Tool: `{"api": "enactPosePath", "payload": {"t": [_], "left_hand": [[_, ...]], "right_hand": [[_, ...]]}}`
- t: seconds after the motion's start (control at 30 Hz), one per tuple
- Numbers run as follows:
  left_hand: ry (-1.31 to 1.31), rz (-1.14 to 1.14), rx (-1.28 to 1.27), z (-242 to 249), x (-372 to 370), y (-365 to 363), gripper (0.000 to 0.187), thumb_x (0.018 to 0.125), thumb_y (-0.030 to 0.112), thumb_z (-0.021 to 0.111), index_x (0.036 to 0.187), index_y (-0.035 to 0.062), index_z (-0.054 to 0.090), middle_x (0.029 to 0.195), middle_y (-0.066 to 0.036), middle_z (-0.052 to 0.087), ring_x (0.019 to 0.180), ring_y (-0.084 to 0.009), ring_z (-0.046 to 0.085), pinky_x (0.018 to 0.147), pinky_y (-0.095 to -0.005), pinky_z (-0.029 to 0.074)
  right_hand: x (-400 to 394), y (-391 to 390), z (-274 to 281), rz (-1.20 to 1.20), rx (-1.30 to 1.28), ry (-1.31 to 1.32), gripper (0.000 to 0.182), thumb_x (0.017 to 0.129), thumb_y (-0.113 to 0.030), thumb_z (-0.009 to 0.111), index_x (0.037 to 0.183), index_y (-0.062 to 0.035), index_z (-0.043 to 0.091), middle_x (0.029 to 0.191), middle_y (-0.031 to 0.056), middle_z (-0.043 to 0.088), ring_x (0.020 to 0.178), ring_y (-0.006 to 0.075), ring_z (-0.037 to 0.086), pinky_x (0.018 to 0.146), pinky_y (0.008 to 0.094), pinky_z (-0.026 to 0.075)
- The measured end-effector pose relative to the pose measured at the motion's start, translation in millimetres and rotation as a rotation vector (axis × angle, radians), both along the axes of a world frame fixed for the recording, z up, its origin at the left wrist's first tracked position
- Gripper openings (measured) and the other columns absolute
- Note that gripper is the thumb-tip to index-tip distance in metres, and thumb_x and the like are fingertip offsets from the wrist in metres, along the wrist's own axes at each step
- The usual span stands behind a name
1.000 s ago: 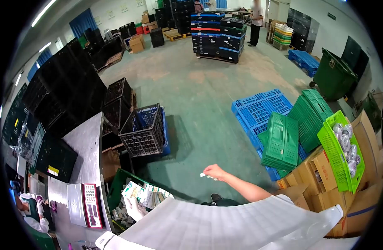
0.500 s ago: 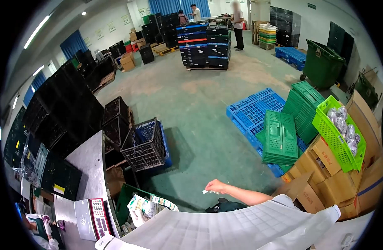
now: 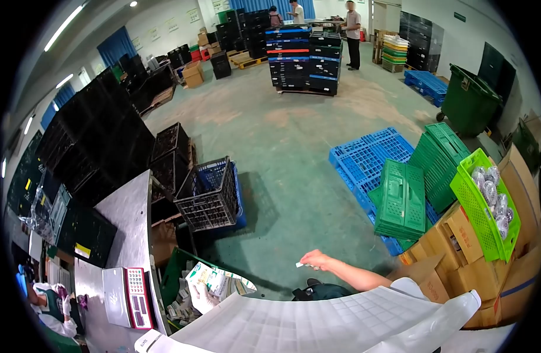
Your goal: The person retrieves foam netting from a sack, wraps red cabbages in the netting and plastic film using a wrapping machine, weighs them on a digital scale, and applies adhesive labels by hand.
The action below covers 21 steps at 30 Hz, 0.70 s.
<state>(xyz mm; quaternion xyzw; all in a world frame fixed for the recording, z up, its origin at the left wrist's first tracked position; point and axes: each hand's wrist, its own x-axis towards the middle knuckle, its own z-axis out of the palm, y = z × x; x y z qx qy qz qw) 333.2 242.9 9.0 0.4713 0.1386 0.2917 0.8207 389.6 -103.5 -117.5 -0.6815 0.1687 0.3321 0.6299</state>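
My left hand [image 3: 204, 299], in a white glove, is closed on a printed packaging sheet [image 3: 223, 282] in white, green and yellow. Beneath and beside it stands a green crate [image 3: 175, 265] with many small packets inside. My right hand [image 3: 315, 259] is bare and stretched out over the floor, its fingers pinching a small white piece [image 3: 300, 265]. A broad white sheet [image 3: 305, 323] spans the bottom of the view, in front of my body.
A scale [image 3: 140, 297] sits on the metal table [image 3: 126, 206] at left, a co-worker [image 3: 55, 309] beyond it. Black crates [image 3: 208, 200] stand ahead. Right are a blue pallet [image 3: 364, 150], green crates [image 3: 403, 197], cartons [image 3: 464, 235] and a lime basket [image 3: 470, 203].
The room has shifted slightly right in view. My right hand has moved a little right and up, still pinching the white piece. The packaging in my left hand is tilted differently, and more of the green crate shows.
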Motion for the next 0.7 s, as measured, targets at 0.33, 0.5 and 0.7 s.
{"api": "enactPosePath", "payload": {"t": [0.33,0.5,0.7], "left_hand": [[0.144,0.046,0.192,55,7,-40,0.03,0.085,0.012,0.049,0.11,-0.0042,0.051,0.101,-0.01,0.059,0.088,-0.0149,0.056,0.077,-0.0252,0.043],[0.187,0.151,0.25,94,3,-59,0.034,0.087,0.012,0.05,0.118,-0.0022,0.047,0.104,-0.006,0.056,0.09,-0.0114,0.052,0.079,-0.0234,0.041],[0.102,0.107,-0.026,96,-15,-50,0.047,0.09,0.008,0.045,0.133,-0.0004,0.03,0.117,-0.006,0.051,0.094,-0.0087,0.052,0.08,-0.0225,0.044]], "right_hand": [[16,6,27,0.062,0.089,0.037,0.011,0.078,-0.019,0.062,0.085,-0.0108,0.063,0.059,-0.0029,0.05,0.039,0.0041,0.037,0.033,0.0189,0.028],[34,71,141,0.216,0.12,-0.235,0.014,0.078,-0.018,0.063,0.087,-0.0074,0.063,0.064,-0.0032,0.055,0.047,0.0022,0.042,0.036,0.0174,0.029],[25,139,233,0.498,0.357,-0.502,0.013,0.079,-0.011,0.064,0.085,0.0008,0.061,0.055,-0.0081,0.047,0.048,-0.0016,0.034,0.043,0.0161,0.024]]}}
